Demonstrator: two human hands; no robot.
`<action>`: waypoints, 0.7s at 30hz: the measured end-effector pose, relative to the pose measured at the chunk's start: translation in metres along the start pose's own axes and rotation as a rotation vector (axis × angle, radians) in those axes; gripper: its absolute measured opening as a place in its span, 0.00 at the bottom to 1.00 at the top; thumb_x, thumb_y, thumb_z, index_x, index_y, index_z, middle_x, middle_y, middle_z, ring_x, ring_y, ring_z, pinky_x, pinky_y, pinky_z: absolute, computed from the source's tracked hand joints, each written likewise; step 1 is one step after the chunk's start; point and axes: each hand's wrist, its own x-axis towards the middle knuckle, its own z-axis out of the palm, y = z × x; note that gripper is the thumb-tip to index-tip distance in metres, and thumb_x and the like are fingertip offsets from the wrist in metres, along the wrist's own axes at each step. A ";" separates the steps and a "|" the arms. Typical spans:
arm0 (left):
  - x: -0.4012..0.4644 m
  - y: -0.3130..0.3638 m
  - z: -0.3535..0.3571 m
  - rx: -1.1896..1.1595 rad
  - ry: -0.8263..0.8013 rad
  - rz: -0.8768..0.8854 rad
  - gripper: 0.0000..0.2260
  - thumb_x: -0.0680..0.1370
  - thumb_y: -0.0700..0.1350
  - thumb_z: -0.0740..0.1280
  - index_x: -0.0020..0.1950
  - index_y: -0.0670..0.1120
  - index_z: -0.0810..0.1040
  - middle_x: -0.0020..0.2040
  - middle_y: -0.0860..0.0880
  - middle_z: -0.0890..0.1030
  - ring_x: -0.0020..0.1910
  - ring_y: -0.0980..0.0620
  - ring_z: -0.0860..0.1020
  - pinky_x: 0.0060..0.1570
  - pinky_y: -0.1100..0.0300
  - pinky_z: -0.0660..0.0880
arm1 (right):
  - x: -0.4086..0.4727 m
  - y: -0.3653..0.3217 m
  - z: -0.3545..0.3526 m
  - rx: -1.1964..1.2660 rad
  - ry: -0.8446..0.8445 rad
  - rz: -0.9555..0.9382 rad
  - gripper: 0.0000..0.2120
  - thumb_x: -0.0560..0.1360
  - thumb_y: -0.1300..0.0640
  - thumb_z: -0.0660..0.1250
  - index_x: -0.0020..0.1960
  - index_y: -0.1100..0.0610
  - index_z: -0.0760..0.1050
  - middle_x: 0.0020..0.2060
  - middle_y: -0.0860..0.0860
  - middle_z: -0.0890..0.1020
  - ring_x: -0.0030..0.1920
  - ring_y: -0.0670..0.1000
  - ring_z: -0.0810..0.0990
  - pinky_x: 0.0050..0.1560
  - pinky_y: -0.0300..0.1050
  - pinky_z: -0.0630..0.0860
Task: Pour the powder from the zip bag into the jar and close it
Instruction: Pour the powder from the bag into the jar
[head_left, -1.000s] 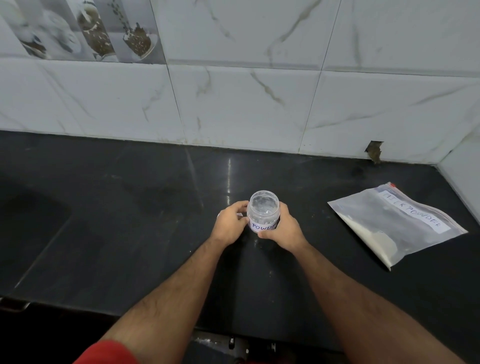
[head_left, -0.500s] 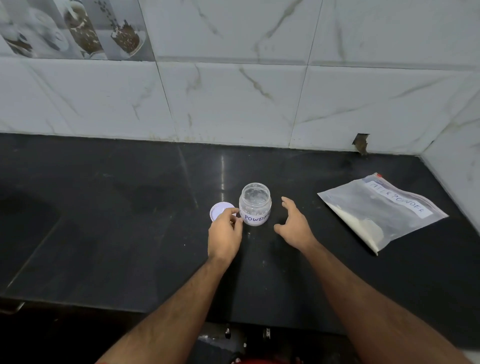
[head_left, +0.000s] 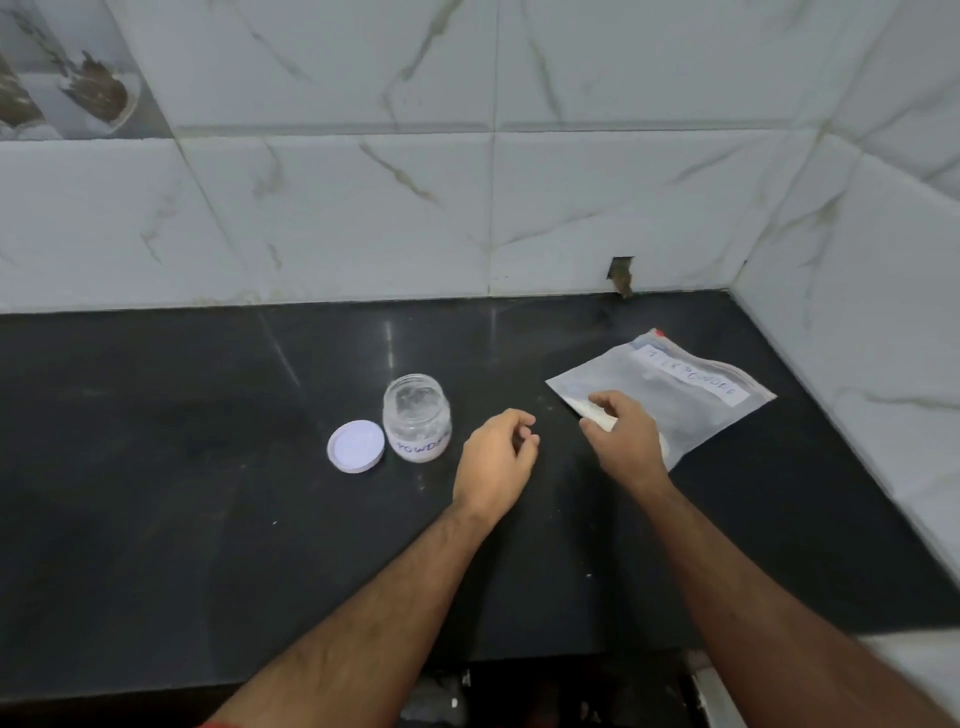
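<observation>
Clear jar (head_left: 417, 423), uncapped and upright on the black counter (head_left: 182, 519), bears a handwritten label; its white lid (head_left: 356, 446) lies flat, touching its left side. The translucent zip bag (head_left: 670, 395), white-labelled with powder pooled along its near edge, lies flat to the right. Right hand (head_left: 626, 434) rests on the bag's near corner, fingers loosely spread; left hand (head_left: 496, 460) hovers loosely curled, empty, between jar and bag.

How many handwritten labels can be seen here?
2: one on the jar, which stands beside its lid, and one on the zip bag lying at the right. Other labels may be hidden.
</observation>
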 end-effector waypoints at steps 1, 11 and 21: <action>0.009 0.008 0.008 0.014 -0.019 0.009 0.10 0.79 0.46 0.67 0.59 0.50 0.79 0.48 0.56 0.81 0.46 0.58 0.80 0.52 0.63 0.76 | 0.007 0.008 -0.012 -0.008 0.014 0.019 0.17 0.77 0.60 0.71 0.66 0.58 0.78 0.63 0.54 0.81 0.65 0.54 0.78 0.67 0.48 0.73; 0.083 0.079 0.098 0.095 -0.139 0.007 0.14 0.80 0.46 0.66 0.65 0.47 0.78 0.60 0.51 0.82 0.53 0.53 0.81 0.58 0.56 0.78 | 0.096 0.093 -0.121 -0.133 0.089 0.112 0.17 0.75 0.59 0.68 0.63 0.58 0.79 0.59 0.54 0.83 0.58 0.56 0.81 0.57 0.49 0.78; 0.119 0.109 0.153 0.118 -0.139 -0.056 0.12 0.80 0.47 0.66 0.63 0.47 0.79 0.58 0.51 0.83 0.51 0.53 0.81 0.54 0.59 0.78 | 0.162 0.142 -0.151 -0.290 -0.012 0.210 0.18 0.76 0.58 0.66 0.66 0.55 0.78 0.60 0.55 0.84 0.62 0.60 0.80 0.62 0.51 0.77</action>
